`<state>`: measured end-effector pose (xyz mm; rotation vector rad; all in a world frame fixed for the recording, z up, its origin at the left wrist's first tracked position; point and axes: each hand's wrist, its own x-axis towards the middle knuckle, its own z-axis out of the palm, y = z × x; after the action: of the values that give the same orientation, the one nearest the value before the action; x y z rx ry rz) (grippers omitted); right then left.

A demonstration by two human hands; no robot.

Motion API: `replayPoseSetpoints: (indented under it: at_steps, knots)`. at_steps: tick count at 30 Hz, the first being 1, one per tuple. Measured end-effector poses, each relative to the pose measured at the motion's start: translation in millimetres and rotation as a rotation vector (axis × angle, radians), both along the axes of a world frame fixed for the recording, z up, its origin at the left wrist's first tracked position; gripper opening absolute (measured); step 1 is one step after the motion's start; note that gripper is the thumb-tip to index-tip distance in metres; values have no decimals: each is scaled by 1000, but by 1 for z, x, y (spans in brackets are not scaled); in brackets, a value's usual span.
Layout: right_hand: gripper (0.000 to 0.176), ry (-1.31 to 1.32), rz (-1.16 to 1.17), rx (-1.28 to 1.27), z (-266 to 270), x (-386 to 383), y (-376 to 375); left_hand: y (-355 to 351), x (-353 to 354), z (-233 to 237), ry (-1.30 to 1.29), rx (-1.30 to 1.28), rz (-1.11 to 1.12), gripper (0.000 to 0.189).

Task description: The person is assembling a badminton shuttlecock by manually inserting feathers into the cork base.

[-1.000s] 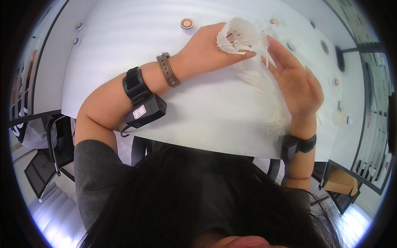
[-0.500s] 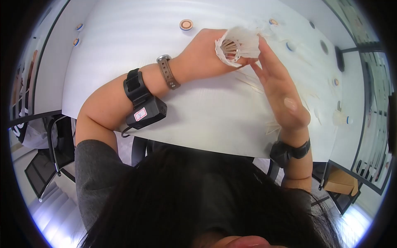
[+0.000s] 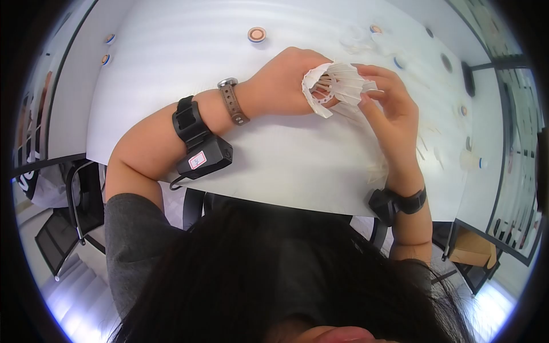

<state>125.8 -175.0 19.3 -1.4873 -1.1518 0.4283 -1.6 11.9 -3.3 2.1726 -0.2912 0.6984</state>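
Two grips, left hand [image 3: 284, 83] and right hand [image 3: 396, 117], clasp one white, scallop-edged feather shuttlecock [image 3: 338, 86].

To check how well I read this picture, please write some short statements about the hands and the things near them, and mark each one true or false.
1. The left hand and the right hand both touch the shuttlecock. True.
2. The left hand wears a glove. False: it is bare; a watch sits on that wrist.
3. The table is black. False: it is white.
4. A round cork disc lies on the table beyond the left hand. True.
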Motion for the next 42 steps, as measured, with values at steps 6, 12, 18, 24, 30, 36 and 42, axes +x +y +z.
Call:
replayPoseSetpoints:
  at_steps: [6,12,18,24,30,36,42]
  knots:
    - [19,-263,-52,47,5,-2,0,-2,-4,6,77,-53,2,23]
    - [16,-245,-27,55,8,-6,0,-1,-4,5,71,-22,-16,24]
    - [14,-358,-102,130,10,-5,-2,1,4,-5,-62,36,-3,34]
    - [8,-197,-259,159,15,-6,-9,-6,3,5,-88,-28,110,47]
    - [10,-253,-264,263,18,-8,-14,-3,6,-8,-61,-109,-21,47]
    - [12,-416,-189,310,17,-9,-12,-2,1,-1,-27,-10,-68,43]
    - [12,-491,-197,288,18,-8,-10,-3,1,-3,0,-26,-56,45]
